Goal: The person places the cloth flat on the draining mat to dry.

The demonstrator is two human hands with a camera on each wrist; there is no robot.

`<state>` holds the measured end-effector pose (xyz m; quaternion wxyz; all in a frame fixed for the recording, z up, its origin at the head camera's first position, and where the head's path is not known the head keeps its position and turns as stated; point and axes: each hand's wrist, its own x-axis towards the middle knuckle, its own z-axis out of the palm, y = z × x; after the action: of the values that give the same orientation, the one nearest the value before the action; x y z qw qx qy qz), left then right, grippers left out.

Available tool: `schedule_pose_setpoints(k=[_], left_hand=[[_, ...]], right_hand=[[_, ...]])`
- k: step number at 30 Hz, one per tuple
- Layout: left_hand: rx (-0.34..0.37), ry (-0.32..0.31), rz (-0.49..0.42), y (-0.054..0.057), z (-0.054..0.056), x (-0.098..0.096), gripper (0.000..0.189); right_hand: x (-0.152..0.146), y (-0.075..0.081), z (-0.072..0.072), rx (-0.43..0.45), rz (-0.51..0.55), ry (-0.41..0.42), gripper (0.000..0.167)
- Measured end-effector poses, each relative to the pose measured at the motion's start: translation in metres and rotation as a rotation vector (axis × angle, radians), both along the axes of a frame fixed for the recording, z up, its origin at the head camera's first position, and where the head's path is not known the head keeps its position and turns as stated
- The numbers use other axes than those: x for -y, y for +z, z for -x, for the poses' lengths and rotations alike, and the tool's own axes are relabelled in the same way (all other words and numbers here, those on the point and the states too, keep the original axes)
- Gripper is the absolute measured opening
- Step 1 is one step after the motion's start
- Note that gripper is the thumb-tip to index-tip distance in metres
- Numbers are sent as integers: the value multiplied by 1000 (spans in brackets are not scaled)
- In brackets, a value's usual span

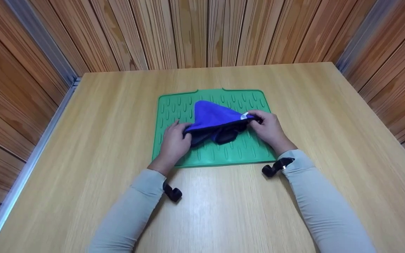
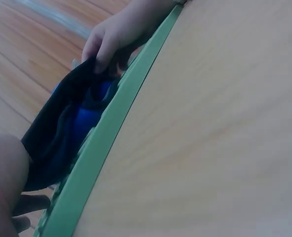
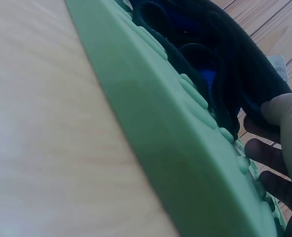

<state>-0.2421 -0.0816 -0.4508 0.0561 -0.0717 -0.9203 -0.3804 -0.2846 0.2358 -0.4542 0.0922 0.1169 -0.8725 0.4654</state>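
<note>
A soft blue cloth [image 1: 211, 114] with a dark edge and a white tag [image 1: 244, 115] lies bunched over a green ridged mat [image 1: 216, 158]. Its upper part peaks at the left, while the lower part hangs in loose folds. My left hand [image 1: 174, 142] pinches the left end of the dark edge. At the tagged end, my right hand [image 1: 269, 130] grips the same edge between thumb and fingers. Dark folds of the cloth [image 3: 225, 59] show their blue inside in the right wrist view. The left wrist view has the edge stretched between both hands.
The mat lies on a light wooden table [image 1: 216, 211] with a small notch in its far side. Wood-plank walls [image 1: 192, 35] stand behind and at both sides. Each sleeved wrist wears a small black camera [image 1: 174, 194] on a strap.
</note>
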Motion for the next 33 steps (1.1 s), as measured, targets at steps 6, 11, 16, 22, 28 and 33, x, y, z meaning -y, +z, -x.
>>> schedule_pose_setpoints(k=[6, 11, 16, 22, 28, 33], left_hand=[[-4, 37, -46, 2, 5, 13, 36], [-36, 57, -101, 1, 9, 24, 35], [-117, 85, -134, 0, 11, 32, 32], [-108, 113, -159, -2, 12, 35, 27], [-66, 121, -207, -2, 11, 34, 27], [9, 113, -365, -3, 10, 32, 28]], right_hand=[[-2, 0, 1, -51, 4, -48, 25], [-4, 2, 2, -101, 26, -90, 24], [-5, 3, 2, -129, 21, -132, 23], [-5, 1, 2, -90, 77, -166, 23], [-6, -2, 2, -21, 159, -111, 23], [-6, 0, 2, 50, 224, -96, 24]])
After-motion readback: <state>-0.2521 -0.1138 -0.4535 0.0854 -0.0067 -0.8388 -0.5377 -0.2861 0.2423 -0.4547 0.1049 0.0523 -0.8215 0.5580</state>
